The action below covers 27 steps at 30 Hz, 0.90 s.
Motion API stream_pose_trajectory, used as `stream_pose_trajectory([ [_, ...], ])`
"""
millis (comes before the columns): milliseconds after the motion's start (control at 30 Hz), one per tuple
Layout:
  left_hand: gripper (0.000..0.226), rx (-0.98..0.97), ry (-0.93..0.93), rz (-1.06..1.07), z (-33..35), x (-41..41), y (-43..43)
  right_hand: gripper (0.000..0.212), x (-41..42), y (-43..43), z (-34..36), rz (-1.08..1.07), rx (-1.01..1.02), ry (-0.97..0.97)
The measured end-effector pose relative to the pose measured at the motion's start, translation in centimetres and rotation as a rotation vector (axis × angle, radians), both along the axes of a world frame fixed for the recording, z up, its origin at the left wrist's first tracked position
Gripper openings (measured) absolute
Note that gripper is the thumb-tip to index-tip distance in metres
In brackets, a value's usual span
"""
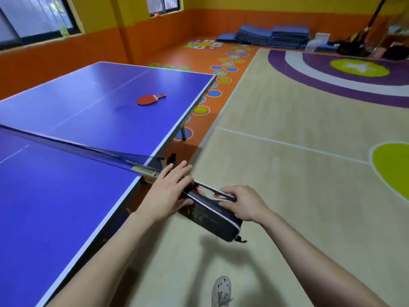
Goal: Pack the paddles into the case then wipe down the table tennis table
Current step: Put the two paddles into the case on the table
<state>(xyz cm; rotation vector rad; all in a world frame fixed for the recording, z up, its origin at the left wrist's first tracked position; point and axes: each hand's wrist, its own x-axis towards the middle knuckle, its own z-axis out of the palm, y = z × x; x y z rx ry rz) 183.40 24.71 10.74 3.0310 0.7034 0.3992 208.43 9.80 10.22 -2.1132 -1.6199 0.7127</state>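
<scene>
I hold the case (212,214) in the air just off the near end of the net (77,147), out past the table (66,196) edge and over the floor. My right hand (241,203) has its fingers curled round the raised flap at the open side. My left hand (168,191) lies over the end closest to the net, fingers stretched almost straight and thumb against the case's side. It presses more than it grips.

That is where I think the trouble lies. Nothing is under the case, and only one hand has real hold of it, by the flap. If the flap gives or my left hand slips, the case could tip and spill onto the floor. A sliver of red (197,189) shows in the open mouth, and whatever it is could slide out through the gap. My left hand is also very near the net's clamp, so a careless push might knock it or snag the net.

The other risk is the paddle (150,99). It lies on the far side of the net, well away from me, so I would have to walk round rather than stretch over the net.

By count:
- one case
- one paddle in plain sight — the red sliver may be a second, I cannot tell
- one net
- one table
- two hands
- one shoe (221,291), well back from the net

I see no cloth.
</scene>
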Motion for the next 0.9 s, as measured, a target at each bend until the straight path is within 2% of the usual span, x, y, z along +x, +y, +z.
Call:
stream_pose_trajectory([
  [100, 0.078, -0.132, 0.004, 0.025, 0.0, 6.5, 6.2, 0.021, 6.3, 6.6, -0.1, 0.037, 0.003, -0.015],
  [133, 0.075, -0.136, 0.017, 0.040, 0.3, 8.4, 8.1, 0.022, 8.3, 8.8, 0.0, 0.056, -0.012, 0.005],
  [200, 0.051, -0.086, 0.035, 0.046, 0.7, 11.5, 11.8, 0.023, 12.0, 13.3, 0.6, 0.083, -0.058, 0.073],
  [267, 0.036, -0.072, 0.077, 0.092, 0.9, 13.9, 15.7, 0.020, 15.7, 17.8, 1.2, 0.068, -0.084, 0.173],
  [367, 0.032, -0.126, 0.058, 0.230, 0.1, 17.0, 21.4, 0.010, 20.9, 25.0, 1.9, 0.025, -0.019, 0.245],
  [467, 0.033, -0.209, 0.000, 0.396, -1.6, 19.3, 28.0, 0.017, 25.8, 33.5, 1.2, 0.029, 0.025, 0.241],
  [567, 0.037, -0.266, -0.010, 0.602, -2.8, 20.7, 34.3, 0.014, 29.7, 43.2, -1.0, 0.086, 0.051, 0.170],
  [667, 0.036, -0.268, -0.074, 0.826, -3.2, 20.1, 38.8, 0.021, 31.2, 52.8, -2.5, 0.216, 0.017, 0.046],
  [900, 0.036, -0.191, -0.166, 1.214, -3.7, 17.3, 47.3, 0.025, 27.5, 74.0, -3.0, 0.611, -0.064, -0.201],
])
